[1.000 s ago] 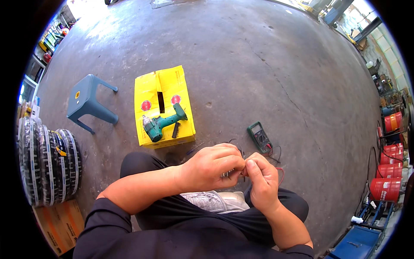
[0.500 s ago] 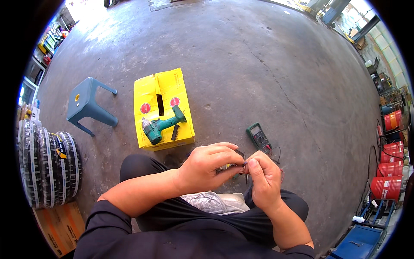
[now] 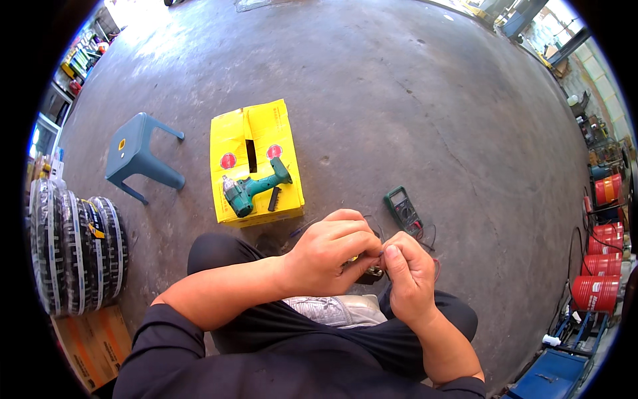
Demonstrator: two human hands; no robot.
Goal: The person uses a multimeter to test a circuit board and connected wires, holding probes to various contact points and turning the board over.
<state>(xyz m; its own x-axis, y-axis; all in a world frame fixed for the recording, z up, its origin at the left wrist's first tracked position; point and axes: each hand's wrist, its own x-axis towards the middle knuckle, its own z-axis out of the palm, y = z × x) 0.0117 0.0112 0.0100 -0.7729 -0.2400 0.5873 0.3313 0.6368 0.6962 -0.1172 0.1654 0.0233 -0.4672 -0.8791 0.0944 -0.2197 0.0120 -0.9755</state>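
Note:
Above my lap, my left hand (image 3: pixel 332 249) and my right hand (image 3: pixel 410 276) meet fingertip to fingertip. Both are closed in a pinch on a thin dark wire-like piece (image 3: pixel 384 257), most of it covered by the fingers. Below them a small dark object with a pale metallic part (image 3: pixel 373 273) is partly hidden by my left hand. Just beyond my right hand, a green-cased multimeter (image 3: pixel 403 210) lies on the floor, its thin leads (image 3: pixel 432 237) trailing toward my knee. Farther left, a green cordless impact wrench (image 3: pixel 252 189) rests on a yellow carton (image 3: pixel 229 136) beside a small black strip (image 3: pixel 274 199).
A blue-grey plastic stool (image 3: pixel 137 149) stands left of the carton. Wrapped tyres (image 3: pixel 73 256) are lined up at the far left, near a brown cardboard box (image 3: pixel 93 342). Red drums (image 3: pixel 595 293) and a blue metal cart (image 3: pixel 551 377) flank the right side of the concrete floor (image 3: pixel 372 86).
The view has shifted slightly. Both hands stay together in the pinch, with the left fingers a little more curled. More of the small object below them now shows.

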